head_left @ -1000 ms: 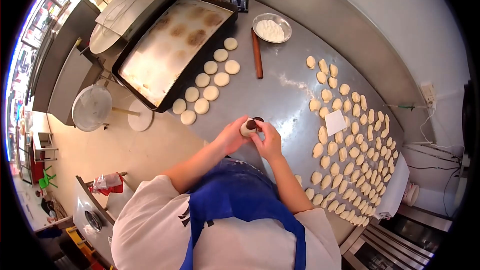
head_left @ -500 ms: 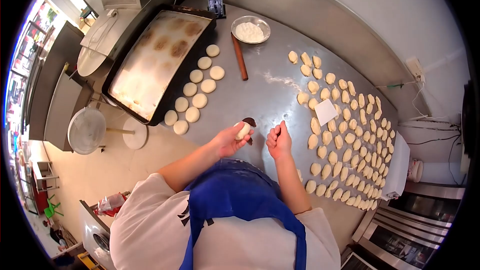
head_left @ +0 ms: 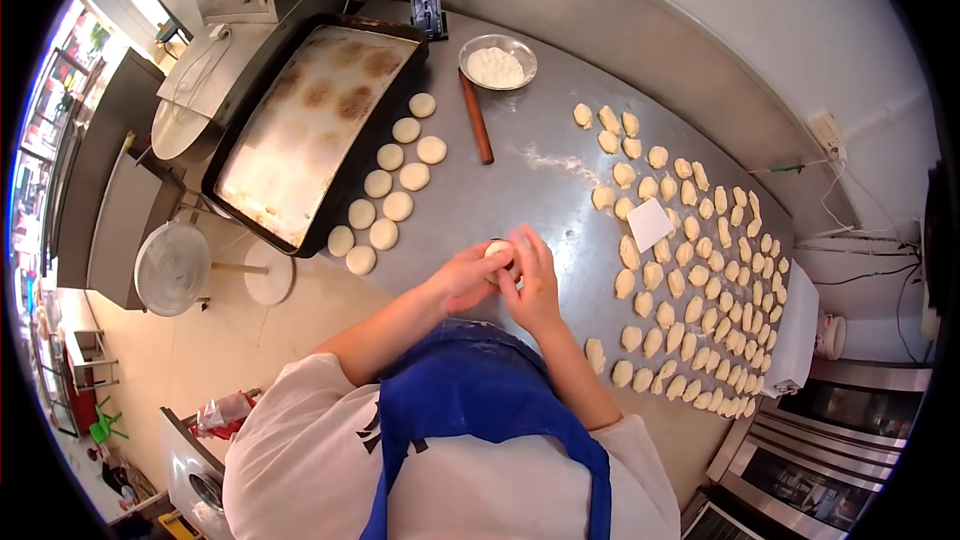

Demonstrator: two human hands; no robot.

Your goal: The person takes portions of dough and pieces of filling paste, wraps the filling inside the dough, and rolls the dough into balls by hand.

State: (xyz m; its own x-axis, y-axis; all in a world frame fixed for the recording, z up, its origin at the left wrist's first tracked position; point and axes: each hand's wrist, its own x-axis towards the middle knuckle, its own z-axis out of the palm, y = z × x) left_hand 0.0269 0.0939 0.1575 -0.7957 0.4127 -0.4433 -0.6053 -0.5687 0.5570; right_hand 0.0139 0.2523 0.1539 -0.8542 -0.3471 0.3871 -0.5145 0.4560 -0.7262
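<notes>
In front of my apron both hands meet around a small pale piece of dough (head_left: 497,249). My left hand (head_left: 466,278) cups it from the left with curled fingers. My right hand (head_left: 534,288) closes in from the other side, thumb against the dough and slightly blurred fingers over it. Much of the piece is hidden by the fingers. Flat round dough discs (head_left: 398,206) lie in two rows to the left. On the right, many small dough pieces (head_left: 676,285) are spread in rows, with a white square card (head_left: 650,224) among them.
A wooden rolling pin (head_left: 477,120) lies beside a metal bowl (head_left: 532,65) of white flour. A phone (head_left: 427,10) stands at the back. The large black-rimmed griddle (head_left: 211,180) borders the table's left side. The steel table (head_left: 470,210) has flour smears.
My right hand has moved left from beside the dough onto it, its fist opening around the piece. The dark filling that showed at the dough is now out of sight.
</notes>
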